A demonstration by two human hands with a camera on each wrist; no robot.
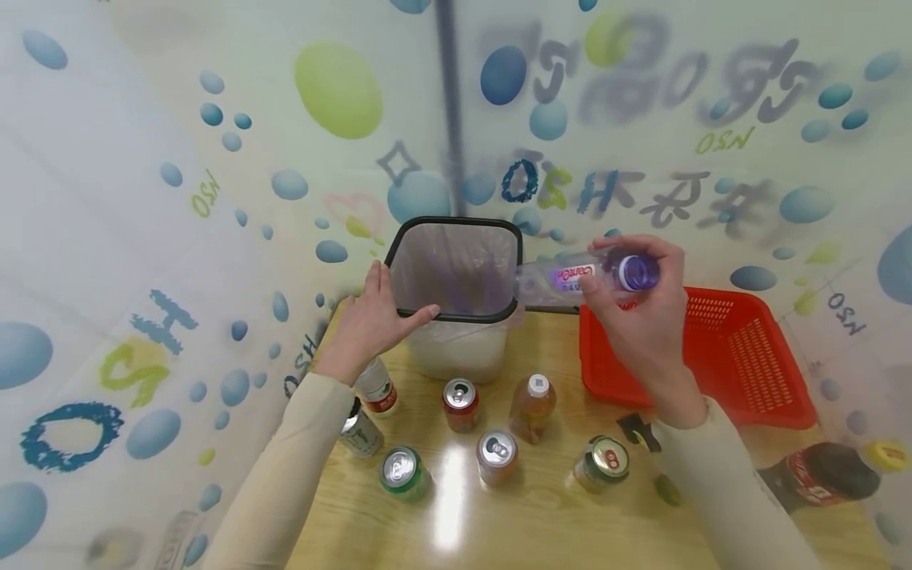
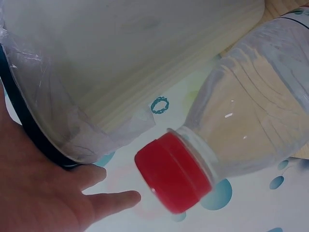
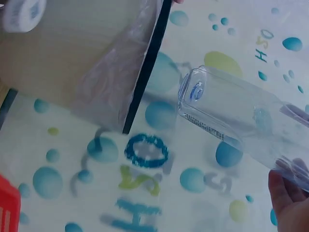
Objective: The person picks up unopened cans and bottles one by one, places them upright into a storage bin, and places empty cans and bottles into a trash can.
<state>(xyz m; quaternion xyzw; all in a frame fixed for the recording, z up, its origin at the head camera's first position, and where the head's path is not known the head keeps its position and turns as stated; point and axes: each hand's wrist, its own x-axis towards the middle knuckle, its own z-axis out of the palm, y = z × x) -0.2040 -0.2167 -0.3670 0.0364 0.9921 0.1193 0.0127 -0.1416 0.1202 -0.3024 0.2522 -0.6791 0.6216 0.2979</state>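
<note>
Red basket (image 1: 741,348) on a wood-coloured table (image 1: 541,514).
A red can (image 1: 461,408) stands near an amber bottle (image 1: 533,412); a green can (image 1: 404,475) is closer to the viewer; behind is a dotted backdrop (image 1: 356,174).

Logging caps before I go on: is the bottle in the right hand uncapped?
No, the bottle has a purple cap on.

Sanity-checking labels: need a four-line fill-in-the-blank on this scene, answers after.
1. The right hand holds a clear plastic bottle with a ____ cap.
2. The left hand is at the ____ rim of a white plastic-lined bin.
3. In the head view, a perforated red plastic basket sits to the ____ of that bin.
4. The dark bottle with a red label, also there, has a ____ cap.

Missing words: purple; black; right; yellow.
</note>
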